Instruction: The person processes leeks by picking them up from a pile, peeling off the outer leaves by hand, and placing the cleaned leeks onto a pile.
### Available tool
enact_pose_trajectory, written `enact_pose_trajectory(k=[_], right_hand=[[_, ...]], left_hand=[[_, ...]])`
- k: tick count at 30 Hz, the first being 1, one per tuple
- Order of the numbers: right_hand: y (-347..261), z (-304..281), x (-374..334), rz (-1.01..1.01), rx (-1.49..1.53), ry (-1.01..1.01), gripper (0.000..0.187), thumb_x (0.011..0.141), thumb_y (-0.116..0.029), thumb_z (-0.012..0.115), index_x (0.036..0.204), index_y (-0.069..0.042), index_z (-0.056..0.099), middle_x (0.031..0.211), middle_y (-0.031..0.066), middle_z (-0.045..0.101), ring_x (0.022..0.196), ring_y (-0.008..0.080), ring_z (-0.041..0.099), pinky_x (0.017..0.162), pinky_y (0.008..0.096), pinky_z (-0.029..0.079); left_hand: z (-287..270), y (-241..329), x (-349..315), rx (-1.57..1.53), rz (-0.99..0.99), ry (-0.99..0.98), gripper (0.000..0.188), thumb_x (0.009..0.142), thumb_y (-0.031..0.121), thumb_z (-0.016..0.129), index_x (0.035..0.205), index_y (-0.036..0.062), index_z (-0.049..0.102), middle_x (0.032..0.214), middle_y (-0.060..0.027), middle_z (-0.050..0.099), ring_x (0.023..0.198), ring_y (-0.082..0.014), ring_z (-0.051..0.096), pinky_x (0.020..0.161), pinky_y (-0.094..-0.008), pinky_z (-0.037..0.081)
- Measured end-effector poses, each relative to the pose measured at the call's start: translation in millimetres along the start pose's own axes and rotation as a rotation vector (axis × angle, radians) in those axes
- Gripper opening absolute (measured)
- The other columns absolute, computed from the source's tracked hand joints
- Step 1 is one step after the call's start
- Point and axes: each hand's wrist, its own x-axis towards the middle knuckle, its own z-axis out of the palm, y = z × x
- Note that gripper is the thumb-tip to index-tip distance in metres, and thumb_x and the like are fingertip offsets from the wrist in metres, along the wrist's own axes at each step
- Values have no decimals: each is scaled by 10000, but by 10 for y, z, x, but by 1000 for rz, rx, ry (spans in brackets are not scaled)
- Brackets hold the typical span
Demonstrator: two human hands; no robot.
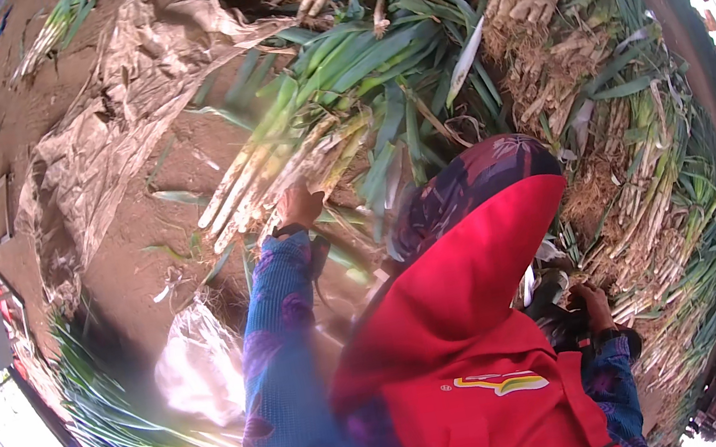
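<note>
My left hand [300, 205] is at the pale root ends of a loose bundle of leeks [247, 180]. Its fingers curl down among the stalks, partly out of sight. The bundle's green leaves [368, 56] fan away toward the upper right. Low at the right, beside my body, my right hand [592, 307] has bent fingers against a dark object [554, 309] whose kind I cannot make out. A large pile of leeks [651, 222] lies just beyond that hand, roots and white stems turned inward.
A crumpled tan sheet [109, 123] lies on the brown ground at upper left. Another leek heap [114, 406] and a white plastic bag [198, 359] are at lower left. My red apron [472, 394] and a patterned dark cloth bulge [475, 185] cover much of the middle.
</note>
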Motion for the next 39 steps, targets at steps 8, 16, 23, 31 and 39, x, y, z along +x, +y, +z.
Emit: enact_pose_trajectory(k=[8, 16, 23, 31, 39], right_hand=[[4, 204, -166, -15, -138, -30, 203, 842, -198, 597, 942, -25, 636, 810, 60, 640, 716, 149, 616, 644, 261, 485], [-204, 238, -310, -36, -95, 5, 212, 830, -201, 594, 915, -16, 653, 823, 66, 636, 713, 157, 616, 620, 266, 485], [-2, 82, -175, -10, 3, -7, 198, 844, -181, 566, 926, -20, 647, 766, 57, 630, 662, 135, 606, 566, 256, 468], [-64, 146, 18, -1, -91, -100, 234, 862, -253, 564, 986, -59, 609, 750, 59, 621, 605, 152, 592, 514, 287, 475], [-430, 247, 419, -146, -195, -231, 317, 860, -286, 553, 994, -9, 629, 763, 63, 637, 640, 172, 622, 532, 280, 482]], left_hand=[[324, -308, 78, -117, 47, 177, 431, 782, 342, 642, 1111, 67, 600, 1017, -217, 633, 947, -380, 597, 808, -450, 457], [158, -112, -145, -131, 285, 218, 235, 852, 264, 564, 990, 79, 609, 889, -212, 636, 825, -395, 605, 708, -463, 473], [-350, 407, -790, -31, 216, 184, 270, 871, 282, 509, 1047, 95, 590, 846, -218, 626, 746, -417, 596, 660, -488, 460], [-821, -1049, -2229, 186, 234, 466, 84, 836, 124, 558, 886, 107, 623, 863, -116, 610, 833, -309, 600, 652, -405, 477], [-2288, -1841, -3548, 829, -357, 497, 242, 760, 167, 654, 994, 112, 633, 992, -60, 589, 966, -267, 546, 863, -400, 417]])
